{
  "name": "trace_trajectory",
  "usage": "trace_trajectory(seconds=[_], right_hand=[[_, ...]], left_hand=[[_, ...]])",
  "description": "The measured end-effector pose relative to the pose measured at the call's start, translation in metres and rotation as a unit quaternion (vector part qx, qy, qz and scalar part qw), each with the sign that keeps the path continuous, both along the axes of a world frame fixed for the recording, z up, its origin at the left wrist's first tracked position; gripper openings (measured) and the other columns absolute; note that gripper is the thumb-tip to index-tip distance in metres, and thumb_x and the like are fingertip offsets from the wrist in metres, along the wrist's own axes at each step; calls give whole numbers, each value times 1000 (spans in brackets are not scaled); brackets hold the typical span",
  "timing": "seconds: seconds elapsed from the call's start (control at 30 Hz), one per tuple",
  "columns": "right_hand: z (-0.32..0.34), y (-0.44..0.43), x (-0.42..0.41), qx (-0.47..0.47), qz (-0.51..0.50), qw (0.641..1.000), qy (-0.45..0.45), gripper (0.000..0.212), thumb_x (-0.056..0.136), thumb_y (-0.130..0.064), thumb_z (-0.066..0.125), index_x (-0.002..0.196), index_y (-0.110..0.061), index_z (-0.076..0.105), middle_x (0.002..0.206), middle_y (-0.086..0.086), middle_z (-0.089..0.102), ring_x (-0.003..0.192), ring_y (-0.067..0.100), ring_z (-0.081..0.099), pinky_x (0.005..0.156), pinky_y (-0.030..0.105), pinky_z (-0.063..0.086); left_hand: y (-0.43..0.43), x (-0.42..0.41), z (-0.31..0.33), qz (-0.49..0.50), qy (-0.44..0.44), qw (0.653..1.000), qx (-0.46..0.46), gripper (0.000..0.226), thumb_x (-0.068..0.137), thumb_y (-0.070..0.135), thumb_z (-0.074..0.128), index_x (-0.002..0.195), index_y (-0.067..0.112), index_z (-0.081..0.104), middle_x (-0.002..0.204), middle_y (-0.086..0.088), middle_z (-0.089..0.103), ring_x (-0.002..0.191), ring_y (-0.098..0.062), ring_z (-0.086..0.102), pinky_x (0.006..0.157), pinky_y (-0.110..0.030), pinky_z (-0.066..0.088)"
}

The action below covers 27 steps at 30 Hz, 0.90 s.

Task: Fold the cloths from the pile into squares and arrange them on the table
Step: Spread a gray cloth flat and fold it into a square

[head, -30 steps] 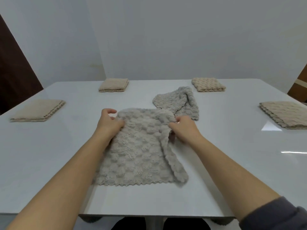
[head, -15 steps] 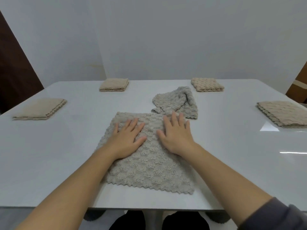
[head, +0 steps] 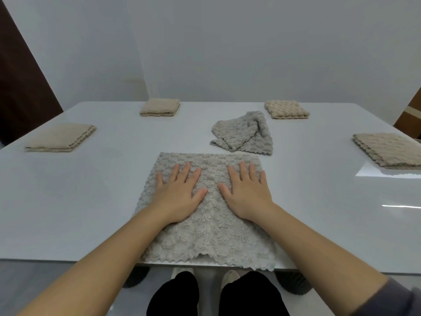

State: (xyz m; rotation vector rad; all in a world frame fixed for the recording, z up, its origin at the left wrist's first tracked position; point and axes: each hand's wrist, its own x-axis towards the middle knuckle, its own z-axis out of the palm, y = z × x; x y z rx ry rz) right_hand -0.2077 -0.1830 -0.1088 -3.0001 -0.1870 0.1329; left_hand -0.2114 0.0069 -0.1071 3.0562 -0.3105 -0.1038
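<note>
Bare indoor room: white table (head: 79,201), walls (head: 227,53).

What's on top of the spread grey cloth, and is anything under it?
Both hands lie flat on the spread grey cloth: left hand and right hand, fingers straight. Around it only the white table shows; what the cloth covers cannot be seen.

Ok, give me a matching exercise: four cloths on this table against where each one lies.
Things: 1 spread grey cloth; 2 crumpled grey cloth; 3 nearer smooth beige square; 4 nearer bumpy beige square.
Places: A by the right edge; B mid-table, untouched; C under the left hand and right hand; D by the left edge.
Pairs: 1-C, 2-B, 3-D, 4-A.
</note>
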Motion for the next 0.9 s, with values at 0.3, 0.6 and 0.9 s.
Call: trace_trajectory(seconds=[0.3, 0.6, 0.9], right_hand=[[6, -34, 25, -17, 60, 998, 5, 75, 96, -66, 14, 156, -25, -5, 163, 8, -13, 149, 26, -14, 121, 47, -7], [8, -48, 37, -35, 73, 997, 8, 77, 95, -68, 15, 157, -25, -4, 163, 8, -12, 150, 24, -13, 121, 48, -4], [5, -48, 9, -18, 71, 997, -4, 74, 96, -65, 16, 157, -26, -1, 163, 9, -10, 150, 24, -11, 121, 46, -4]], left_hand=[[-23, 7, 0, 28, -4, 999, -17, 69, 94, 66, 10, 154, 34, -4, 161, 1, -14, 148, -24, -15, 114, -62, -7], [-35, 12, 0, 33, -2, 999, -21, 69, 94, 66, 12, 154, 34, -3, 162, -1, -13, 148, -26, -15, 113, -64, -7], [-33, -9, -3, 29, -12, 999, -17, 69, 94, 67, 10, 154, 35, -4, 161, 1, -15, 148, -24, -16, 113, -63, -10]])
